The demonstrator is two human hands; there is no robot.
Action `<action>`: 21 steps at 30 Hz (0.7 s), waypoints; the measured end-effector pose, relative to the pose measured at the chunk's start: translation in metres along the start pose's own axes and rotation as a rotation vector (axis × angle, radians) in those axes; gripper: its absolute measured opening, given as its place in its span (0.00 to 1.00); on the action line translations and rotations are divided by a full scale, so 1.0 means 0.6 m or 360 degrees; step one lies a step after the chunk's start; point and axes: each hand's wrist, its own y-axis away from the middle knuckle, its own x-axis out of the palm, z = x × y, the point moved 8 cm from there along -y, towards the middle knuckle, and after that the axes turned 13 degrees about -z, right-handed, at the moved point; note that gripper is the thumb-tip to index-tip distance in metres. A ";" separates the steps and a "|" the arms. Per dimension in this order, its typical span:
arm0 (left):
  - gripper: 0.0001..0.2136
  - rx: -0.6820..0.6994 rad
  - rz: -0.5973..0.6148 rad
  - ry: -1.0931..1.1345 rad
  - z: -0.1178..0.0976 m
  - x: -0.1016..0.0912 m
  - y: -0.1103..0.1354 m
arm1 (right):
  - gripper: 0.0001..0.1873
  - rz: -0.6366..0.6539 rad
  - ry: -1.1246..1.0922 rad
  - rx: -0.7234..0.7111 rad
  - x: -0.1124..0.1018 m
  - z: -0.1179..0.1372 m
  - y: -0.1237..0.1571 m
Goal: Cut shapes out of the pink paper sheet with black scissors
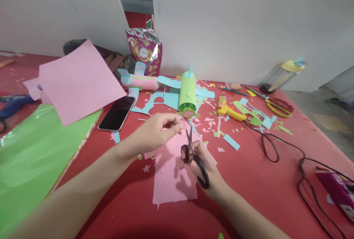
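Observation:
My right hand (pixel 206 170) grips black-handled scissors (pixel 195 158), fingers through the loops, blades pointing up and away. My left hand (pixel 157 130) is closed in a pinch on a small piece of pink paper just above and left of the blade tips. Under both hands a cut pink paper sheet (pixel 173 178) lies flat on the red table (pixel 249 180). A green paper-covered roll (pixel 187 91) lies just beyond my hands, among light-blue cut-outs.
A black phone (pixel 117 113) lies left of my hands, beside green sheets (pixel 33 154) and a large pink sheet (pixel 79 80). A yellow glue gun (pixel 228 110) with a black cord, red-and-yellow scissors (pixel 276 104), a bottle (pixel 280 76) and paper scraps are on the right. A snack bag (pixel 144 51) stands behind.

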 end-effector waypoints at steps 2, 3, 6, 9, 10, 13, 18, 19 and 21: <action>0.09 -0.0008 0.0017 -0.0047 0.001 0.003 0.001 | 0.16 0.0030 0.0028 0.0012 0.004 0.002 0.001; 0.09 -0.0003 0.0032 -0.0073 0.001 0.006 0.002 | 0.17 0.0039 0.0037 0.0018 0.005 0.003 0.001; 0.09 0.0031 0.0081 -0.0133 0.000 0.013 0.004 | 0.17 0.0049 0.0041 0.0025 0.004 0.003 0.002; 0.10 0.0056 0.0107 -0.0163 0.000 0.018 0.006 | 0.15 0.0050 0.0024 0.0020 0.002 0.000 0.003; 0.11 0.0062 0.0111 -0.0165 0.000 0.019 0.007 | 0.15 0.0051 0.0017 0.0020 0.001 -0.001 0.003; 0.11 0.0070 0.0113 -0.0152 0.000 0.020 0.008 | 0.14 0.0053 0.0008 0.0026 0.000 -0.003 0.002; 0.11 0.0088 0.0119 -0.0164 -0.002 0.021 0.006 | 0.15 0.0044 0.0006 0.0027 0.000 -0.002 0.002; 0.11 0.0087 0.0119 -0.0172 -0.001 0.021 0.006 | 0.15 0.0044 0.0007 0.0032 0.001 -0.002 0.002; 0.11 0.0081 0.0111 -0.0199 0.000 0.019 0.006 | 0.15 0.0054 0.0001 0.0038 0.003 -0.001 0.002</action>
